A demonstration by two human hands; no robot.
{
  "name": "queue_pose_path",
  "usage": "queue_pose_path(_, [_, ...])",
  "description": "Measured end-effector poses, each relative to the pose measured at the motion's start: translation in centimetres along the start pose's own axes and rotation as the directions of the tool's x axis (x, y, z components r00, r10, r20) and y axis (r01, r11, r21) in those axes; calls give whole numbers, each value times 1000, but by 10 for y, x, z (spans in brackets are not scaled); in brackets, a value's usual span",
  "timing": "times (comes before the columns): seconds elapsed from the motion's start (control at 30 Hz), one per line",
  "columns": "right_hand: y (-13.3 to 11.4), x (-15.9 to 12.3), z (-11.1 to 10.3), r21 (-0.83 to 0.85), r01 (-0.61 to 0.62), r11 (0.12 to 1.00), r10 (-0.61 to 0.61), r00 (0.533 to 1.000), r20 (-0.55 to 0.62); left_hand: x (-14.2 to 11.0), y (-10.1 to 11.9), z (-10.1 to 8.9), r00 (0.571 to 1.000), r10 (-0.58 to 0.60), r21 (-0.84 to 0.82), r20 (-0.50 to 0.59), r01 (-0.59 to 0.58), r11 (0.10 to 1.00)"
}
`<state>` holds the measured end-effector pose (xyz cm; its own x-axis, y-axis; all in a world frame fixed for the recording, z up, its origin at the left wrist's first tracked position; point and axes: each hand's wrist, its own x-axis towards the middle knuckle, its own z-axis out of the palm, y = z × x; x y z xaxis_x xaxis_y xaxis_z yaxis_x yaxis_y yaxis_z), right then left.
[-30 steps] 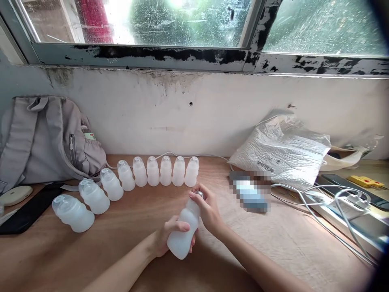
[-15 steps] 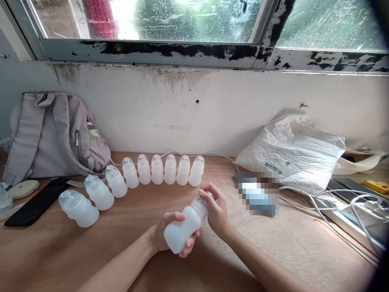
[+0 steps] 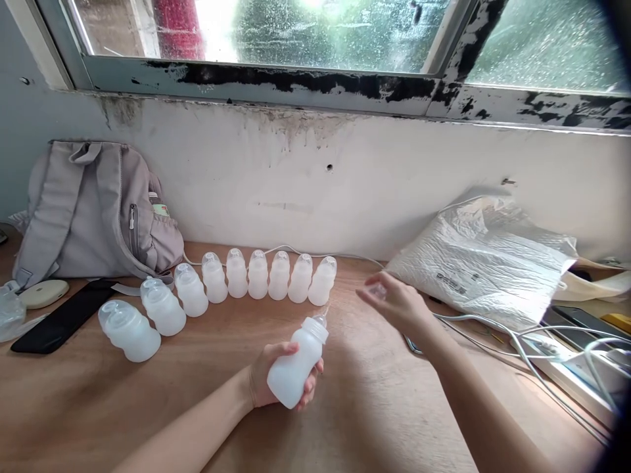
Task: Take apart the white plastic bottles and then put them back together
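Observation:
My left hand is wrapped round a frosted white baby bottle, tilted with its neck up and to the right. A clear teat shows at the bottle's top, without a cover over it. Off to the right and apart from the bottle, my right hand pinches a small clear bottle cap, partly hidden by the fingers. Behind the held bottle, several similar capped baby bottles stand upright in a curved row, running to the front left bottle.
At the back left a grey backpack leans on the wall, near a black phone and a round cream case. A silvery plastic bag lies at the back right. White cables and a power strip spread along the right.
My right hand has come away from the bottle's top, moving right and up with the clear cap. The bottle's teat is now uncovered. My left hand keeps its hold.

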<state>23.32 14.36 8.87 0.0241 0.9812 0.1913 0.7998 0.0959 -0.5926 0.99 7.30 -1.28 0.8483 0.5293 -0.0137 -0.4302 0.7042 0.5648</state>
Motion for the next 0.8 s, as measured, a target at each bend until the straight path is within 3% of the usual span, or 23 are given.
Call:
queue_pose_path(0.07, [1,-6,7,-219,26,975,24,974,223,0,0,2,998,41,-7,-50,-41,999])
queue_pose_path(0.17, [11,-11,21,-339,79,938,105,864,492,0,0,5,986,108,9,-127,-107,994])
queue_pose_path(0.23, [17,-12,26,-367,81,927,154,810,566,0,0,8,971,149,34,-189,-146,989])
queue_pose_path(0.3, [18,-11,25,-331,98,939,119,809,576,0,1,11,953,165,69,-255,-152,986])
queue_pose_path(0.37, [9,-12,21,-183,136,974,-23,857,515,2,1,16,930,167,120,-329,-134,984])
queue_pose_path(0.43, [-6,-16,20,81,145,986,-165,901,401,4,1,22,896,192,204,-401,-117,972])
queue_pose_path(0.5, [-23,-25,26,362,64,930,-201,913,354,7,-1,30,846,267,341,-462,-108,934])
queue_pose_path(0.6, [-42,-42,50,595,-106,796,-200,883,425,11,-4,44,786,365,542,-500,-45,839])
queue_pose_path(0.7, [-50,-59,70,739,-311,597,-152,861,486,11,-7,57,802,292,530,-521,36,847])
queue_pose_path(0.8, [-55,-68,71,819,-360,446,-150,872,465,8,-6,68,851,143,405,-505,88,910])
